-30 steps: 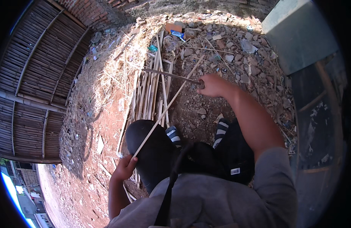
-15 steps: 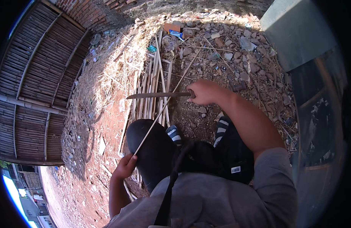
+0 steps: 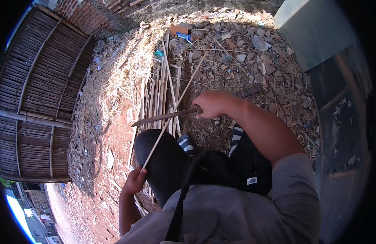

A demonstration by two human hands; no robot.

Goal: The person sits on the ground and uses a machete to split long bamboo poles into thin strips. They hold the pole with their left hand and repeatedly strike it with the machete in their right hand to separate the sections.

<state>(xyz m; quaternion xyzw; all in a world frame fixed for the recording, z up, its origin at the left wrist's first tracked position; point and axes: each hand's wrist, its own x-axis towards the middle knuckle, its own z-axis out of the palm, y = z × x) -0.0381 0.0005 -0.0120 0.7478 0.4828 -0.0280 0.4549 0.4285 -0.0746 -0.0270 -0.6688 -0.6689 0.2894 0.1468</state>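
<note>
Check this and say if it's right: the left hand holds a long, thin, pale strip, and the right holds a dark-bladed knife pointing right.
One error: the dark-bladed knife points left, as the head view shows. The rest stands: the left hand holds the long, thin, pale strip, the right hand the knife.

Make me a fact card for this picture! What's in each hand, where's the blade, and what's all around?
Left hand: holds the near end of a bamboo strip
Right hand: grips a machete by its handle
Blade: crosses the strip; whether they touch is unclear
Strip: passes over the left knee
Ahead: a pile of strips on the ground
Far left: slatted bamboo panel
Ahead, right: stony rubble
</note>
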